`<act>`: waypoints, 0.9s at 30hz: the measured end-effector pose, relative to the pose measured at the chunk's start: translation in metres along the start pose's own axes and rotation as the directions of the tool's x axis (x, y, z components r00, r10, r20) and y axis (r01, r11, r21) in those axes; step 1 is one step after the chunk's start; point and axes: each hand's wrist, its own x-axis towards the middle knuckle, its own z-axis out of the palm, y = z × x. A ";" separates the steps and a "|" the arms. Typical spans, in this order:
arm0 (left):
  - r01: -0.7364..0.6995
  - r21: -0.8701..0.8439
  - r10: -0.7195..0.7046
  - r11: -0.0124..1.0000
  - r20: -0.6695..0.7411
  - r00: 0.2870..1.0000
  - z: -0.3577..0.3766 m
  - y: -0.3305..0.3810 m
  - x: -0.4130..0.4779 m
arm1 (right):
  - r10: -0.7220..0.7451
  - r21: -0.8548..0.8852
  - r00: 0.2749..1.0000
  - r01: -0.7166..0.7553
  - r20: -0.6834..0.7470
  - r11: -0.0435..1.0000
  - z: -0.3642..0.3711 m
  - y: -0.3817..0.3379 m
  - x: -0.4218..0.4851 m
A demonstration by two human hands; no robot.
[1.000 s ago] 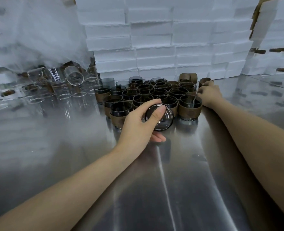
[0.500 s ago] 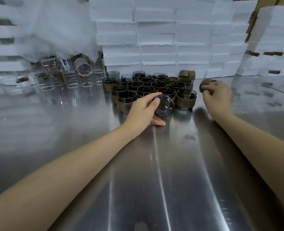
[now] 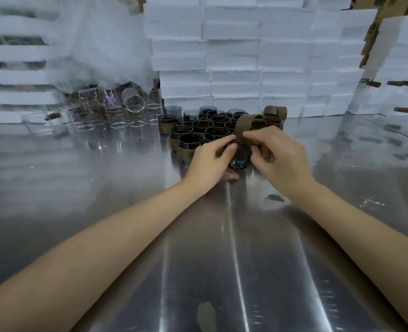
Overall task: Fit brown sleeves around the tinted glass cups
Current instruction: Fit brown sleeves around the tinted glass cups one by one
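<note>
Head view, looking down across a shiny metal desk [image 3: 198, 271]. At its far middle, a cluster of sleeved cups [image 3: 198, 131], dark glass in brown bands, packed close together. Behind the cluster, a wall of stacked white boxes [image 3: 234, 63]. Left of the cluster, a crowd of clear glasses [image 3: 116, 116], with one tipped on its side on top. At the cluster's right rear, a few spare sleeves [image 3: 276, 111] standing on edge. Just in front of the cluster, on its right side, grips a tinted glass cup [image 3: 240, 160] tilted with its base toward the camera: left hand [image 3: 210, 161] curled round it, fingers clamped underneath and thumb on top. Just right of that cup, pinches a brown sleeve [image 3: 242, 128] with the right hand [image 3: 282, 159], thumb and fingers clamped on its lower edge. Sleeve loop open, rising above the cup and across the cluster's front, not yet round the glass. Cannot tell whether sleeve and cup touch.
</note>
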 end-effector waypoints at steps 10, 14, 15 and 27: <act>-0.051 0.057 0.050 0.997 0.018 0.999 0.003 -0.005 0.002 | 0.021 0.086 0.994 -0.030 0.105 0.996 -0.011 0.008 0.005; -0.072 0.053 0.071 0.996 0.017 0.997 0.003 -0.004 0.001 | -0.001 0.176 0.981 -0.034 0.194 0.984 -0.013 0.003 0.007; -0.075 0.055 0.075 0.996 0.017 0.997 0.003 -0.004 0.001 | 0.007 0.161 0.984 -0.036 0.180 0.986 -0.012 0.002 0.007; -0.017 -0.008 0.017 1.000 0.066 0.998 0.002 -0.002 0.000 | 0.314 0.101 0.920 -0.345 0.234 0.933 -0.009 0.004 0.007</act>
